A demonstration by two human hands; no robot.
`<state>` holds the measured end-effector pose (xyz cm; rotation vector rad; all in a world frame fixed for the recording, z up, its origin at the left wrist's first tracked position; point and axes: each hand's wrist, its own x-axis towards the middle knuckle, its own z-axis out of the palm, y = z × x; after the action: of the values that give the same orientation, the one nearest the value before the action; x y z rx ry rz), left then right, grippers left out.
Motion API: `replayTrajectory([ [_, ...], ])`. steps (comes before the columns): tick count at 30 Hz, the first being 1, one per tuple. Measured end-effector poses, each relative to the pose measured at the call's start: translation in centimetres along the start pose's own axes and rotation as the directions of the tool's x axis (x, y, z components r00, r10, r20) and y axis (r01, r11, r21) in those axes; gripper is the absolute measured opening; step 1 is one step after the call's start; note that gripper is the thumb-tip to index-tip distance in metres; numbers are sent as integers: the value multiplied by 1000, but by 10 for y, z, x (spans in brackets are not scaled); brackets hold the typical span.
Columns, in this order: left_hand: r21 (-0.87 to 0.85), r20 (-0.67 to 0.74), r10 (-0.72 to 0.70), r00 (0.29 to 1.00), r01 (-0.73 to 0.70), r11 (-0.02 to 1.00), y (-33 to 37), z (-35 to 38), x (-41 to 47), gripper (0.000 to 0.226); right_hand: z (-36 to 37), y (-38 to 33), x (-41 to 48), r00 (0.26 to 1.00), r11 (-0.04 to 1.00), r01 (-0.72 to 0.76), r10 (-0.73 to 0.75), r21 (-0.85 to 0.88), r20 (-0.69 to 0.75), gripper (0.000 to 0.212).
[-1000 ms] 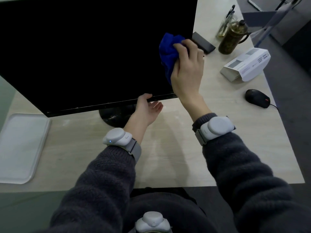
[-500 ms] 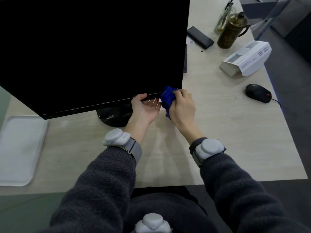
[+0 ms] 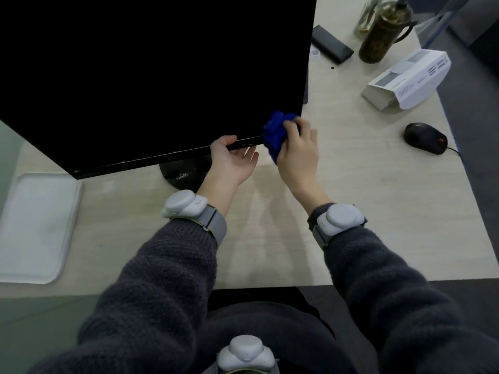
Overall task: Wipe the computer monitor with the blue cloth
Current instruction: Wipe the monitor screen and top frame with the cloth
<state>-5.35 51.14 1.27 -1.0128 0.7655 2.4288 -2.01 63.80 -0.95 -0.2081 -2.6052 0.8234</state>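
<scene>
- black computer monitor (image 3: 151, 76)
- bright blue cloth (image 3: 276, 130)
- pale wood-grain desk (image 3: 351, 198)
- white tray (image 3: 35, 228)
- black mouse (image 3: 425, 138), red mark
- dark grey knit sleeves (image 3: 162, 279)

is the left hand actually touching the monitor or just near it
Touching. The head view shows the left hand gripping the bottom edge of the monitor, with the thumb on the front bezel and the fingers underneath.

Charcoal knit sleeves (image 3: 167, 279), white wristbands (image 3: 181, 204) (grey straps (image 3: 216, 225))
</scene>
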Motion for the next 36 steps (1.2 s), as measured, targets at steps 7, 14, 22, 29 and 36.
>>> replayTrajectory([
  [7,-41,-57,54,997,-57,998,17,-25,2,21,12,-2,-15,934,913,-309,343,268,-94,46],
  [14,-105,-67,109,992,-116,988,37,-40,6,18,35,-8,-19,936,907,-336,352,254,-21,61],
  [22,38,12,67,998,-67,997,40,-50,6,22,70,-50,-42,967,910,-254,238,327,87,53],
  [29,94,-1,19,1000,-19,995,49,-58,4,13,68,-67,-48,985,930,-174,159,323,74,52],
  [36,134,-17,40,999,-38,990,55,-60,8,17,35,-32,-12,848,841,-434,503,324,-168,51],
])
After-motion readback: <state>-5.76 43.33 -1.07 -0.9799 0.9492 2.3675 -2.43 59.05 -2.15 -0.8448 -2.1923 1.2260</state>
